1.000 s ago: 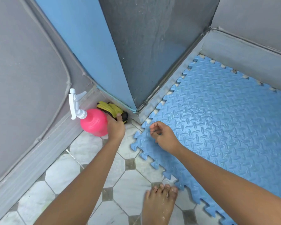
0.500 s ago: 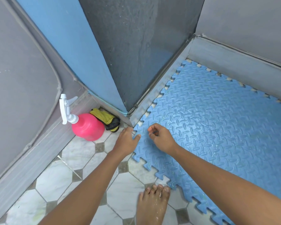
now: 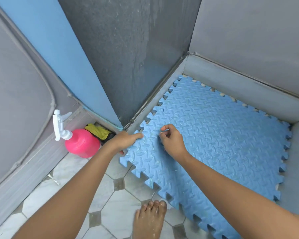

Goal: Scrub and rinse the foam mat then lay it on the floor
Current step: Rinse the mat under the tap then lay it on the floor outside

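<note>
Pink spray bottle (image 3: pixel 82 143) by the wall, contents unseen. Foam mat (image 3: pixel 214 135) lies in the floor corner. Our left hand (image 3: pixel 123 139) pinches its toothed edge, and our right hand (image 3: pixel 172 141) rests above it, fingers curled and empty.

The blue interlocking foam mat (image 3: pixel 223 144) lies on the marble-tiled floor (image 3: pixel 121 213), in its far right corner. Left of it, at the floor's left edge, stands a pink plastic spray bottle (image 3: pixel 82 143), a yellow crumpled cloth (image 3: pixel 97 132) behind it.
</note>
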